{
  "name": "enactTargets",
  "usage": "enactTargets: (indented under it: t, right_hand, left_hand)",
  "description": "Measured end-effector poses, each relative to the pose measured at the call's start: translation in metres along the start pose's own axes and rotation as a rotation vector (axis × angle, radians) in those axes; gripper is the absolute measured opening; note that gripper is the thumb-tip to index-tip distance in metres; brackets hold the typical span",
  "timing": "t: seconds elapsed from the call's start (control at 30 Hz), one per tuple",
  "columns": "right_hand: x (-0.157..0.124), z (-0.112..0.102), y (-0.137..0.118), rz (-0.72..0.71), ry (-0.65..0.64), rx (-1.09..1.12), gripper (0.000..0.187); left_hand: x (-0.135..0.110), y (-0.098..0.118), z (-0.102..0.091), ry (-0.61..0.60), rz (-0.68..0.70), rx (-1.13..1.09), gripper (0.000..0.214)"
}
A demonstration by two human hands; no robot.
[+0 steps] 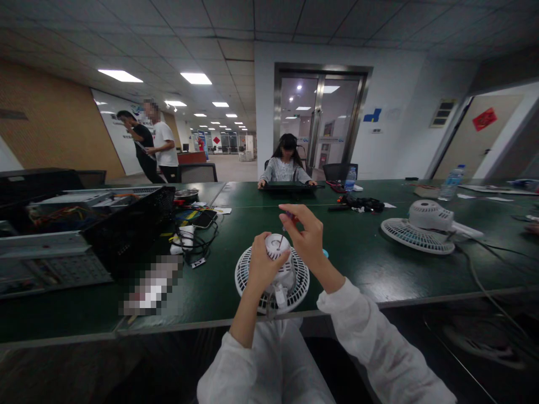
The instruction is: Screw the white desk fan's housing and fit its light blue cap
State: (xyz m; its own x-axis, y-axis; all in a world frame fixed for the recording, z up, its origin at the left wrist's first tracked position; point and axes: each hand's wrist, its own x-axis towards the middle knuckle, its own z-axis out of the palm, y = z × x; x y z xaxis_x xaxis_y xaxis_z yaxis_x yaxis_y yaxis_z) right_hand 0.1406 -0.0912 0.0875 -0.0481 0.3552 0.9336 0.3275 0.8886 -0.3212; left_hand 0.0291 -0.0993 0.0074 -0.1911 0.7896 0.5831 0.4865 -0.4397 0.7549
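Observation:
A small white fan [252, 280] lies face down on the dark green table [362, 264], near its front edge. My left hand [261, 265] is wrapped round the fan's round motor housing [278, 245]. Just to the right, my right hand [306, 231] pinches a small screwdriver [284, 223], whose thin tip points down into the top of the housing. Both sleeves are white.
A second white fan [421, 227] lies to the right with its cable trailing off. An open black case [126, 230] and electronic equipment stand at the left, with tangled cables [196, 241] beside them. A person sits across the table at a laptop [288, 187]. Two people stand far left.

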Motion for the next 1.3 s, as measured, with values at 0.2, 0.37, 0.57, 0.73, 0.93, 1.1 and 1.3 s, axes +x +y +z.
enactTargets:
  t: [0.2, 0.37, 0.57, 0.73, 0.93, 1.1, 1.3]
  right_hand:
    - [0.0, 0.0, -0.003, 0.012, -0.041, 0.037, 0.027]
    - [0.0, 0.003, -0.002, -0.034, 0.028, -0.017, 0.018]
    - [0.001, 0.002, 0.0, -0.024, -0.046, 0.047, 0.031]
    - [0.0, 0.007, -0.002, -0.055, -0.003, -0.015, 0.024]
    - [0.001, 0.01, -0.001, -0.053, -0.027, 0.04, 0.028]
    - [0.002, 0.012, -0.002, -0.083, -0.008, 0.014, 0.021]
    - [0.0, 0.013, -0.001, -0.042, -0.039, 0.082, 0.026]
  left_hand:
    - [-0.001, 0.0, -0.001, 0.007, 0.001, -0.011, 0.047]
    - [-0.002, -0.001, 0.0, 0.004, 0.003, 0.001, 0.047]
    - [-0.003, -0.001, -0.001, 0.018, -0.001, -0.002, 0.047]
    - [-0.002, 0.0, -0.001, 0.003, 0.0, -0.001, 0.047]
    - [-0.002, 0.002, -0.001, -0.01, -0.006, -0.008, 0.047]
    - [-0.002, 0.001, -0.001, -0.012, -0.002, -0.021, 0.048]
    - [-0.002, 0.001, -0.002, -0.01, 0.001, -0.018, 0.048]
